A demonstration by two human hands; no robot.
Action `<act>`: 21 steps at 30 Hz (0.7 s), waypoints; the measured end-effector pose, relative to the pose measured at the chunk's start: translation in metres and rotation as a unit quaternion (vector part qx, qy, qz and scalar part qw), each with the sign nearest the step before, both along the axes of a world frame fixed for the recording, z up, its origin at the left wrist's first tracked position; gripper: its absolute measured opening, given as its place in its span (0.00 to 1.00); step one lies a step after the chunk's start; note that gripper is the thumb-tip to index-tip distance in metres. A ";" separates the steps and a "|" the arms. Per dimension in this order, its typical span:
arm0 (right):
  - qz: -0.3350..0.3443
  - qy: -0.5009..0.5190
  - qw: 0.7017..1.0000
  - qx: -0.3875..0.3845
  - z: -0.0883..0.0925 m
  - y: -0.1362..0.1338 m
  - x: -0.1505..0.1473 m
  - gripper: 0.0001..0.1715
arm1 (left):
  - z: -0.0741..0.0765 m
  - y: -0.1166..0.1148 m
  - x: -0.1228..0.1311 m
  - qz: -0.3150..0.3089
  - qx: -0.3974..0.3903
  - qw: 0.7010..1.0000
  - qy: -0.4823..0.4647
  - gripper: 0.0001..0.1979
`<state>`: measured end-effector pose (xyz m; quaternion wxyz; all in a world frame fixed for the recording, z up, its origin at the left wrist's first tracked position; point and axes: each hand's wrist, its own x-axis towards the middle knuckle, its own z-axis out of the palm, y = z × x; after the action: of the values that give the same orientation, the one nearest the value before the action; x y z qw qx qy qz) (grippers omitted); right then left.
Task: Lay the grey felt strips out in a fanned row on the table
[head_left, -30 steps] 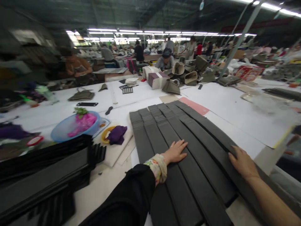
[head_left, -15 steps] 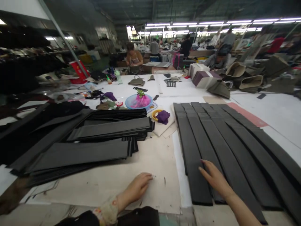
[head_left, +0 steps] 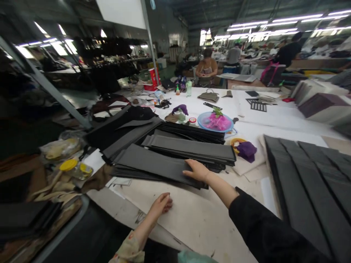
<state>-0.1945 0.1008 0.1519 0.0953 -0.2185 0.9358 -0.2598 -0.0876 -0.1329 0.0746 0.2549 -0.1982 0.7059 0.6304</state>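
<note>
**Right hand (head_left: 199, 171) flat on strip stack (head_left: 153, 164), left hand (head_left: 161, 204) empty**

The right hand lies open, palm down, with its fingers (head_left: 188, 173) spread across the near end of the top strip, gripping nothing. Its black sleeve (head_left: 263, 230) enters from 4 o'clock. The left hand, with a floral cuff (head_left: 128, 252) at its wrist, hangs loosely curled and holds nothing. It sits just above the paper-covered bench (head_left: 192, 223) at 6 o'clock, close to the stack but not touching it.

The strip stack is dark grey and lies at 11 o'clock from the hands, slightly fanned. A second pile (head_left: 192, 149) lies just behind it, its strips overlapping, and a blacker heap (head_left: 128, 126) lies at 10 o'clock. Long rows of matching strips (head_left: 309, 190) lie side by side at 3 o'clock.

Farther along the bench, at 1 o'clock, a purple cloth (head_left: 246, 151) sits beside a yellow ring (head_left: 236, 143), and a blue basin (head_left: 215, 122) holds pink material. A bottle with a yellow cap (head_left: 74, 170) lies at 9 o'clock among plastic bags. At 12 o'clock a seated co-worker (head_left: 207, 67) works at the far edge of the bench, with both hands held together.
</note>
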 end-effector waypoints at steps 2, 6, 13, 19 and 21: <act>0.024 -0.019 0.999 0.013 -0.005 -0.029 -0.029 0.40 | 0.004 -0.006 -0.002 0.046 0.084 0.994 -0.046 0.24; 0.040 -0.078 0.995 0.053 -0.019 -0.066 -0.068 0.47 | 0.020 -0.008 -0.017 0.094 0.192 0.974 -0.070 0.22; 0.040 -0.093 0.992 0.076 -0.012 -0.081 -0.058 0.43 | 0.020 0.001 -0.040 0.089 0.262 0.960 -0.037 0.18; 0.061 -0.016 0.998 0.030 -0.005 -0.093 0.026 0.43 | -0.011 0.006 -0.016 0.043 0.176 0.982 0.059 0.09; 0.061 -0.021 0.997 0.051 -0.011 -0.102 0.048 0.46 | -0.015 0.009 -0.011 0.027 0.157 0.985 0.066 0.13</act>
<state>-0.1467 -0.0015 0.1412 0.1418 -0.2647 0.9305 -0.2096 -0.0983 -0.1236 0.0593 0.2185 -0.1326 0.6080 0.7517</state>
